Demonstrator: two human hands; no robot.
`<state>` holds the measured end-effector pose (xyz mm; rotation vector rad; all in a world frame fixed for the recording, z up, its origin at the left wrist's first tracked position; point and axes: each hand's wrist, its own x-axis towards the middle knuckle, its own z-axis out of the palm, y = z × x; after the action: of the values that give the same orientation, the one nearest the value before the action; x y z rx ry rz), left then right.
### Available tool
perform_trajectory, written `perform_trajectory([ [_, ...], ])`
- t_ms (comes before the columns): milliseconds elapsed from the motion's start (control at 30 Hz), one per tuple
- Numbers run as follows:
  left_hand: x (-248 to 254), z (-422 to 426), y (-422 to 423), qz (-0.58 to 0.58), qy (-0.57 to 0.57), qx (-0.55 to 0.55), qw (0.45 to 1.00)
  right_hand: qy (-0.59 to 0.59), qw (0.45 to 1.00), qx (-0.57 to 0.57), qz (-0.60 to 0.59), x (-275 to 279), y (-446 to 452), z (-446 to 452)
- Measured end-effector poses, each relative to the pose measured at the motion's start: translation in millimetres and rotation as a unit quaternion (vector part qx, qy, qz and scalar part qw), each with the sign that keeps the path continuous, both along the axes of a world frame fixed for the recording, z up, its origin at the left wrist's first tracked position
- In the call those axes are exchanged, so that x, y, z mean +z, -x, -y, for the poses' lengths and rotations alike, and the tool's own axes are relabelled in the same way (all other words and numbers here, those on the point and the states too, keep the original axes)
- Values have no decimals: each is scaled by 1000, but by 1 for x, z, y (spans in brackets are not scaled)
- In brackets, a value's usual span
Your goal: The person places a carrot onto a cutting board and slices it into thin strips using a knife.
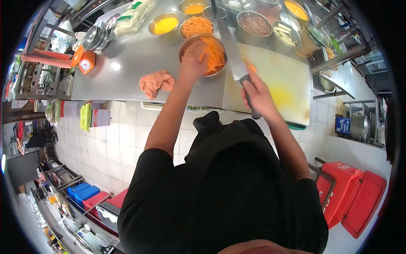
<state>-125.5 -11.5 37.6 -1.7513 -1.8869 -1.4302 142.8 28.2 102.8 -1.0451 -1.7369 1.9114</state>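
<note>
One outstretched left hand among carrot shreds, grip unclear; right hand clamped around knife handle.

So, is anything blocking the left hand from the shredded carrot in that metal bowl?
Nothing visible does: the left hand is already in the metal bowl, against the shredded carrot. The kitchen knife in the right hand is at the bowl's right side, not between them.

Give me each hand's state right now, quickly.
Left hand: on shredded carrot in a metal bowl; whether it grips any cannot be told.
Right hand: closed on the black handle of a kitchen knife.
</note>
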Motion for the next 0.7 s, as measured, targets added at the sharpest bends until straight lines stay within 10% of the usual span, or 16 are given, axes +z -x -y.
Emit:
perform_trajectory([
  [400, 11, 21, 13, 469, 10, -213, 857, 102, 992, 71, 15, 39, -84, 9],
  [700, 22, 28, 17, 392, 19, -209, 896, 174, 974, 137, 40, 76, -81, 21],
])
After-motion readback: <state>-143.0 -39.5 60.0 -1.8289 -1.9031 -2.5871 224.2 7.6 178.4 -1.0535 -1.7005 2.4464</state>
